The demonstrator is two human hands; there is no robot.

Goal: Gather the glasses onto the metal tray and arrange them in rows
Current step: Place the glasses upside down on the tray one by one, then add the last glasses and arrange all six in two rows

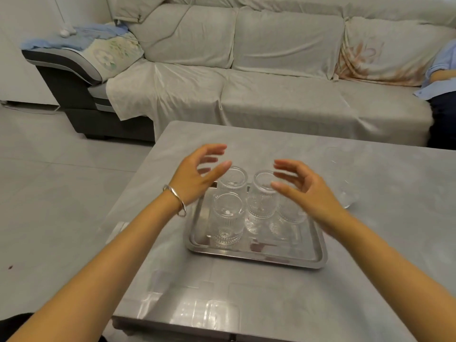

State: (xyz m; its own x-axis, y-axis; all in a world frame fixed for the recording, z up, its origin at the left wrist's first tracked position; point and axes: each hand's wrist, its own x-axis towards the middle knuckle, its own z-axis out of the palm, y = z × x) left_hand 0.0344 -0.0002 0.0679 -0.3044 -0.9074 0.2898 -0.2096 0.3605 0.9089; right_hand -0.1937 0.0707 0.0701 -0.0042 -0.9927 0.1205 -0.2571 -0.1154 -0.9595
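A metal tray [261,255] lies on the grey table, and several clear ribbed glasses stand on its far half. One glass [225,218] is at the front left, another [233,180] behind it, a third [261,201] in the middle. A further glass [290,213] is partly hidden under my right hand. My left hand [197,176] hovers above the tray's far left corner, fingers spread, holding nothing. My right hand [306,191] hovers over the right glasses, fingers apart and empty. One more glass [344,178] stands off the tray to the right.
The grey table [370,243] has its left edge close to the tray. A sofa [246,70] with a pale cover runs behind the table. A person's sleeve and arm [441,70] rest on the sofa's right end.
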